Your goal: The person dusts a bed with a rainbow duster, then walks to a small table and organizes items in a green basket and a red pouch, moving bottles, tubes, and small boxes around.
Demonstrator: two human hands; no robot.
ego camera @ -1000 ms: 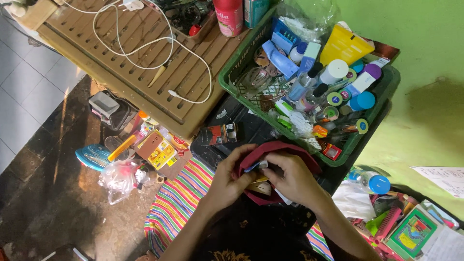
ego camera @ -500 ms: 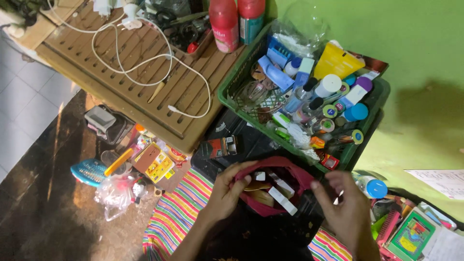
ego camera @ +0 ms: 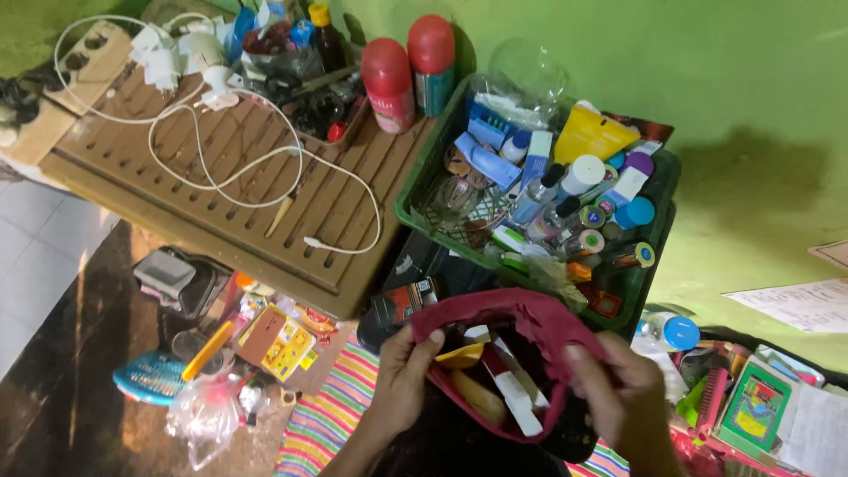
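I see the dark red pouch low in the frame, just in front of the green basket. Its mouth is pulled wide and faces up toward me, and its long axis runs from upper left to lower right. Inside it lie a white stick-shaped tube, a yellow item and a tan, rounded thing I cannot name for sure, since the fabric shadows it.

My left hand has its grip closed on the pouch's left rim, thumb on the inside edge and fingers behind the cloth. My right hand has its grip closed on the right rim, fingers curled over the fabric.

The pouch hangs above a striped cloth spread on the floor, beside a black case. The green basket is crammed with bottles, tubes and small jars. To its left a brown slatted table carries a looping white cable and two red-capped cans at its far edge. Below the table, on the dark floor, sit a blue brush, a clear plastic bag and small boxes. The wall behind is bright green, with loose papers at the right.
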